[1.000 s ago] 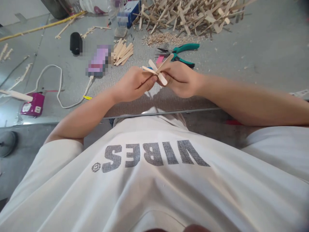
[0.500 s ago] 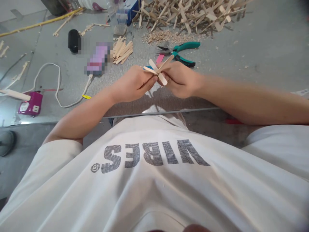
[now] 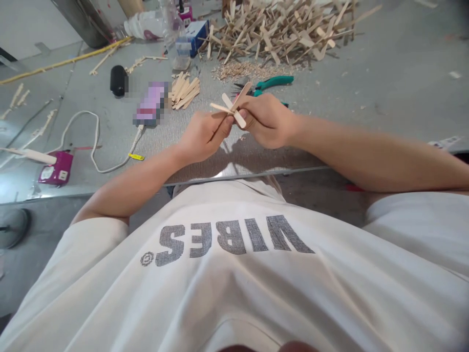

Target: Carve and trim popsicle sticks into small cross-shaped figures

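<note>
Several wooden craft sticks, joined or crossed into a propeller-like shape [image 3: 240, 119], are held up between my hands over the front of the table. My left hand [image 3: 203, 136] is closed, pinching this piece from the left with thumb and fingers. From the other side my right hand [image 3: 270, 121] grips it too, its fingers curled in and partly hidden. Just behind my right hand lie teal-handled pliers [image 3: 274, 81], partly covered by it. A small pile of flat craft sticks [image 3: 185, 92] rests beyond my left hand.
A big heap of crossed sticks [image 3: 278, 32] stands at the back, with wood crumbs [image 3: 242, 71] before it. Left are a phone [image 3: 151, 102] on a white cable [image 3: 95, 142], a black case [image 3: 117, 80] and a magenta device [image 3: 56, 168]. A blue box [image 3: 198, 36] sits behind.
The view has tilted up and shifted slightly, so the table items appear lower. Both hands still hold the crossed sticks in nearly the same pose. The pliers are now more covered by my right hand.
</note>
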`<state>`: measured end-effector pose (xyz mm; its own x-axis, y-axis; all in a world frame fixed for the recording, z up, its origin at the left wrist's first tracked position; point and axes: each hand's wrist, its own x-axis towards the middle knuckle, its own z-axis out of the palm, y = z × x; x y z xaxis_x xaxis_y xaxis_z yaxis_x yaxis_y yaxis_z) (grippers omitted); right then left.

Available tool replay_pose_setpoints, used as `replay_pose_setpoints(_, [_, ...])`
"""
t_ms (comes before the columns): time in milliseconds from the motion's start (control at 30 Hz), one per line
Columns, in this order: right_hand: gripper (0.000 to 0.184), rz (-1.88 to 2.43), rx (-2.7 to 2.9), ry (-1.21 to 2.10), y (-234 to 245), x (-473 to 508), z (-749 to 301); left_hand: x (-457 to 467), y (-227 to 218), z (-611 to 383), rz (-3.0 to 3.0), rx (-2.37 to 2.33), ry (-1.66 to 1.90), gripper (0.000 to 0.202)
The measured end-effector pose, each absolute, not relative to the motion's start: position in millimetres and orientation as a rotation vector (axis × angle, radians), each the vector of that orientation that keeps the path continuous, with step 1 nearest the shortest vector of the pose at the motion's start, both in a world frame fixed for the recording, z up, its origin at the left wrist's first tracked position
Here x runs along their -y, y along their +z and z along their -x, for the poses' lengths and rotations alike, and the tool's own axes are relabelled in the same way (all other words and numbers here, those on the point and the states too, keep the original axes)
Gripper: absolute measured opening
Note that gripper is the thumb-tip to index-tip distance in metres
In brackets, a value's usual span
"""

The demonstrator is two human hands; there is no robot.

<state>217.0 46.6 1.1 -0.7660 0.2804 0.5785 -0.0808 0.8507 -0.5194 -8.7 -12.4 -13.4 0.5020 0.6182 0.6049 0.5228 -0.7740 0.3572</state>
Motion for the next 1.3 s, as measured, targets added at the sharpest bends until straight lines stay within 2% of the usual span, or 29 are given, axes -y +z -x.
replay_pose_setpoints(133, [0.044,0.206,2.134,0.733,-2,-47,-217,6,-16,14,-2.589,-1.045,1.156,0.066])
replay_pose_setpoints(267, [0.060,0.202,2.066,1.101,0,-42,-211,5,-16,15,-2.585,-1.055,1.123,0.072])
replay_pose_setpoints(433, [0.054,0.309,1.999,1.281,11,-32,-209,8,-19,12,-2.555,-1.098,1.055,0.076])
replay_pose_setpoints(567, [0.046,0.360,1.991,1.280,16,-30,-213,9,-24,9,-2.528,-1.177,1.058,0.080])
replay_pose_setpoints(767, [0.036,0.442,2.064,1.281,16,-32,-214,16,-17,6,-2.424,-1.235,1.208,0.072])
replay_pose_setpoints(1000, [0.049,0.424,1.993,1.148,9,-41,-215,14,-14,6,-2.328,-1.241,1.344,0.074])
replay_pose_setpoints(1133, [0.048,0.479,2.030,1.107,7,-45,-216,12,-15,5,-2.274,-1.311,1.426,0.075])
replay_pose_setpoints(1300, [0.044,0.520,2.049,1.074,12,-42,-216,9,-19,3,-2.167,-1.311,1.400,0.061])
